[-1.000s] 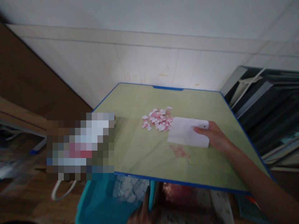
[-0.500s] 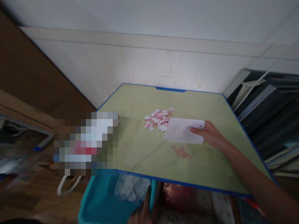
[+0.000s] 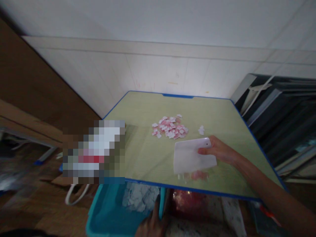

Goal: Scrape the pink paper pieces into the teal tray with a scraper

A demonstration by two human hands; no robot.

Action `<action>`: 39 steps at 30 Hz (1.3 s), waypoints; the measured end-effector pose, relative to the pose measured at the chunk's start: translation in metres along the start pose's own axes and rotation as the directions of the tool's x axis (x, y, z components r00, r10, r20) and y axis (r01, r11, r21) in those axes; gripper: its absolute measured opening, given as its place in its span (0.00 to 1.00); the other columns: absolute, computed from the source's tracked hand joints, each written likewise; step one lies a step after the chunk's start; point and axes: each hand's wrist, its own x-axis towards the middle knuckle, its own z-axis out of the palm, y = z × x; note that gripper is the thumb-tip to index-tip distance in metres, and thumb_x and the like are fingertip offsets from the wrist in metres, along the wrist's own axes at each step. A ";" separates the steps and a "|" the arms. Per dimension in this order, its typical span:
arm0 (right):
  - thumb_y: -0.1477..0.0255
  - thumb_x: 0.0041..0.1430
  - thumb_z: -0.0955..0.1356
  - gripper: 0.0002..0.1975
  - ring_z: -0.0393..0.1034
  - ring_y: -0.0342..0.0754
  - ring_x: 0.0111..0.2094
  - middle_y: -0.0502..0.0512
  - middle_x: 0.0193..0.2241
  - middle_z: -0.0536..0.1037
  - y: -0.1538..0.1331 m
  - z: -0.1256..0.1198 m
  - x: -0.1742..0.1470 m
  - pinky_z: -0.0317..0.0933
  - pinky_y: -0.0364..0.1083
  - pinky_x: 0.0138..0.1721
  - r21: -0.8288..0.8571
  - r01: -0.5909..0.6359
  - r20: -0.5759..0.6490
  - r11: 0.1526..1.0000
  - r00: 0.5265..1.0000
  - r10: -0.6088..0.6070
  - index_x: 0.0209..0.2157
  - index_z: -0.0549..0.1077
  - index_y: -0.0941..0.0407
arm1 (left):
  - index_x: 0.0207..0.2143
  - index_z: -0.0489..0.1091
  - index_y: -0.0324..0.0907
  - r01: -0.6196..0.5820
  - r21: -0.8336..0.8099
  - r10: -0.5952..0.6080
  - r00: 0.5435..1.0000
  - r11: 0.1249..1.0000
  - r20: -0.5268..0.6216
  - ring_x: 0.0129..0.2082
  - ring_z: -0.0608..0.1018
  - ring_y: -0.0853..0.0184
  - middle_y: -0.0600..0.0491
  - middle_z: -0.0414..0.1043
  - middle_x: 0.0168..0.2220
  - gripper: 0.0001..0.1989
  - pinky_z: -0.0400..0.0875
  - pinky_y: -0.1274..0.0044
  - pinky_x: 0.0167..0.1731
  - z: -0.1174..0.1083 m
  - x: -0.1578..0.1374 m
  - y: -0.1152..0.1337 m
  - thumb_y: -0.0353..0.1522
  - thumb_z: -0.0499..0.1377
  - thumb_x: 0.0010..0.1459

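My right hand (image 3: 218, 152) is closed on a white plastic scraper (image 3: 190, 156), held low over the pale green board with the thumb on its top face. At the scraper's near edge lie pinkish pieces (image 3: 198, 175), blurred by motion. Behind it sits a heap of small square pink and white pieces (image 3: 172, 127). A few white pieces (image 3: 201, 130) lie apart to the right. Below the board's near edge my left hand (image 3: 151, 225) grips the right rim of a teal plastic bin (image 3: 95, 205), one finger stretched along it. Whitish flat pieces (image 3: 140, 197) lie in the bin.
The blue-edged folding table (image 3: 148, 161) stands against a white wall (image 3: 158, 69). A pixelated package (image 3: 98, 148) is at its left edge. Dark flat panels (image 3: 283, 108) lean at the right. A red shiny bag (image 3: 189, 200) lies beneath the table's front edge.
My right hand has brought the scraper toward the table's front edge, over the near pinkish pieces. More of the heap and the few white pieces now show. My left hand stays on the bin.
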 end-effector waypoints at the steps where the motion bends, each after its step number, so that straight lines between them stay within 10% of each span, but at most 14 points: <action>1: 0.68 0.38 0.70 0.12 0.69 0.43 0.22 0.52 0.23 0.77 0.001 0.001 -0.005 0.62 0.41 0.25 0.000 -0.002 -0.010 1.000 1.000 0.002 0.27 0.75 0.60 | 0.45 0.63 0.54 -0.002 -0.001 0.002 1.000 1.000 -0.004 0.39 0.73 0.59 0.44 0.59 0.53 0.21 0.69 0.68 0.35 0.000 0.000 0.000 0.28 0.53 0.48; 15: 0.66 0.41 0.69 0.10 0.67 0.44 0.19 0.49 0.19 0.76 0.016 0.028 -0.062 0.58 0.41 0.21 -0.067 -0.054 -0.273 0.996 0.961 0.033 0.24 0.74 0.59 | 0.51 0.56 0.51 -0.017 -0.001 0.017 1.000 1.000 -0.023 0.43 0.71 0.58 0.38 0.51 0.56 0.28 0.68 0.70 0.37 -0.007 -0.004 0.003 0.27 0.55 0.46; 27: 0.66 0.46 0.67 0.07 0.67 0.45 0.21 0.49 0.19 0.76 0.023 0.044 -0.096 0.59 0.41 0.22 -0.449 0.060 -0.341 0.891 0.911 -0.233 0.24 0.77 0.52 | 0.48 0.60 0.50 -0.038 0.000 0.037 0.990 0.999 -0.135 0.38 0.74 0.59 0.37 0.53 0.55 0.24 0.69 0.70 0.35 -0.010 -0.011 0.005 0.29 0.57 0.46; 39: 0.63 0.39 0.70 0.10 0.60 0.42 0.17 0.48 0.16 0.70 -0.026 -0.018 -0.042 0.52 0.41 0.17 -0.386 0.128 -0.515 0.914 0.792 -0.329 0.22 0.71 0.54 | 0.49 0.59 0.52 -0.019 0.008 0.019 0.998 1.000 -0.063 0.37 0.74 0.58 0.35 0.49 0.56 0.28 0.70 0.69 0.35 -0.007 -0.004 0.004 0.33 0.60 0.43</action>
